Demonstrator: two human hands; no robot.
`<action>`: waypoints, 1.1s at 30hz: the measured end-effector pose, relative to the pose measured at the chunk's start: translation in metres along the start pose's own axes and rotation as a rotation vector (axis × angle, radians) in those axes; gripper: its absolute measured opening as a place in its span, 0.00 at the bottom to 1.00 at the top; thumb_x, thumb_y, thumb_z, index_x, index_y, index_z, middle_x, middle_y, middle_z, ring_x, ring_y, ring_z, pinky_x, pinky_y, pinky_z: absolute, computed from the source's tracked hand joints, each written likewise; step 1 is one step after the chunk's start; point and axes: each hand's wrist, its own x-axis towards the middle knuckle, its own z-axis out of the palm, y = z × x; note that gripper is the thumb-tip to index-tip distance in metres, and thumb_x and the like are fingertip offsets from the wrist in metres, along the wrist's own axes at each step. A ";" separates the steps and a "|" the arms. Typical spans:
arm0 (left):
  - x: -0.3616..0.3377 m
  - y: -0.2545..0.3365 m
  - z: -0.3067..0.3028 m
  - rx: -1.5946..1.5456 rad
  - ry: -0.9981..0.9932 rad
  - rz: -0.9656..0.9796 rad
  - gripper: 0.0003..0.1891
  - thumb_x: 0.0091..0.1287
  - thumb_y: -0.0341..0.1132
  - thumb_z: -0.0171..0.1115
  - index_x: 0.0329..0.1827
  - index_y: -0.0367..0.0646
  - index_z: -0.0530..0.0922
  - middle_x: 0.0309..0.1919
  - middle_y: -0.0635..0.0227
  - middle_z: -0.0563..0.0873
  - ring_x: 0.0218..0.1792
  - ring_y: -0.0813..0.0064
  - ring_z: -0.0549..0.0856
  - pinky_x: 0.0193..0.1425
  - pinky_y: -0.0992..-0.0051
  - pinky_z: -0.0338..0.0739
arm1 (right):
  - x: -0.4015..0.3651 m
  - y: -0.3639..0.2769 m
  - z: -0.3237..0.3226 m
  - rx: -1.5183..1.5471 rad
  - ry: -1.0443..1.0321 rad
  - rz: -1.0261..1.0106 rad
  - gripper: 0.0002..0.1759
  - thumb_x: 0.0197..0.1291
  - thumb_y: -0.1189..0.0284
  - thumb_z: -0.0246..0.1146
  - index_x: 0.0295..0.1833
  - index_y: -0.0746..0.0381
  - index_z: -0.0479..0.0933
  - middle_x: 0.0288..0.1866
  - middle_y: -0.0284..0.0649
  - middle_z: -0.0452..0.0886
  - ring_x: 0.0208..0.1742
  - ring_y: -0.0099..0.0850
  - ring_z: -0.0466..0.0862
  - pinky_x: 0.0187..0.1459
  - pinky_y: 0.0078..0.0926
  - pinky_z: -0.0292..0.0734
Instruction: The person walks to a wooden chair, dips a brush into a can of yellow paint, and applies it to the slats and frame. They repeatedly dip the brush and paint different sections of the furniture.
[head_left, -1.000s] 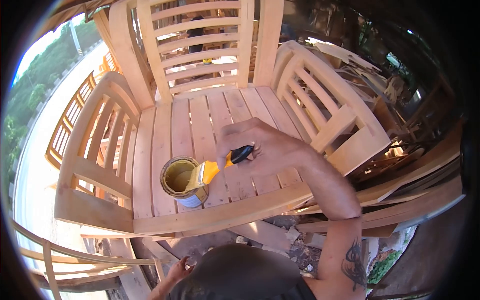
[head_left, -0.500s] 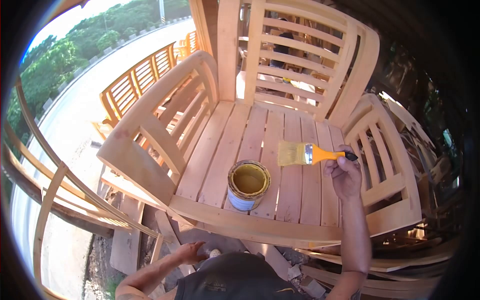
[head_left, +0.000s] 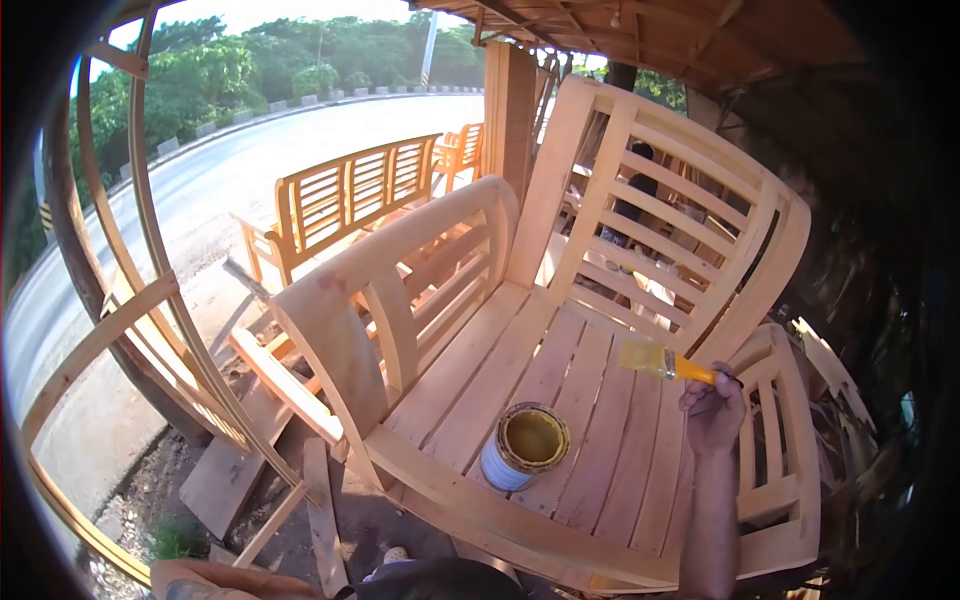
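My right hand (head_left: pixel 714 412) is closed around the orange handle of a paintbrush (head_left: pixel 682 368), held above the slatted seat with its bristles pointing left. An open can (head_left: pixel 524 446) holding yellowish-brown liquid stands on the seat, to the left of that hand; its rim is stained. The seat belongs to an unpainted wooden bench (head_left: pixel 500 345) with a slatted back and curved armrests. Of my left side only the forearm shows, at the bottom left edge; the hand itself cannot be seen.
Beyond the left armrest stands a varnished slatted bench (head_left: pixel 360 195) beside a road (head_left: pixel 250 150). A wooden frame with poles (head_left: pixel 150 300) rises at the left. Loose boards (head_left: pixel 235 480) lie below. Behind the backrest slats a person (head_left: pixel 632 195) is partly visible.
The view has tilted up and turned left, so the bench and can appear lower and farther right. My right hand still holds the brush. My left hand has left the view.
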 end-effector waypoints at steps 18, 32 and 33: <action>-0.074 0.131 -0.119 0.019 0.692 -0.140 0.21 0.81 0.42 0.58 0.72 0.43 0.78 0.63 0.60 0.87 0.62 0.65 0.85 0.70 0.65 0.77 | 0.063 0.001 -0.008 0.113 0.034 -0.069 0.12 0.70 0.68 0.59 0.55 0.60 0.77 0.31 0.45 0.88 0.25 0.36 0.88 0.29 0.36 0.85; -0.106 0.123 -0.111 -0.076 0.868 -0.223 0.21 0.79 0.41 0.61 0.71 0.42 0.78 0.60 0.61 0.88 0.58 0.67 0.86 0.67 0.65 0.79 | 0.090 -0.024 -0.004 0.016 0.038 -0.191 0.14 0.70 0.68 0.61 0.56 0.63 0.80 0.32 0.46 0.88 0.27 0.35 0.88 0.32 0.34 0.86; -0.112 0.117 -0.110 -0.088 0.884 -0.235 0.22 0.79 0.41 0.62 0.71 0.42 0.78 0.60 0.61 0.88 0.58 0.67 0.86 0.67 0.65 0.79 | 0.094 -0.024 0.001 -0.010 0.042 -0.204 0.15 0.71 0.67 0.61 0.56 0.63 0.80 0.33 0.45 0.88 0.27 0.34 0.88 0.32 0.33 0.85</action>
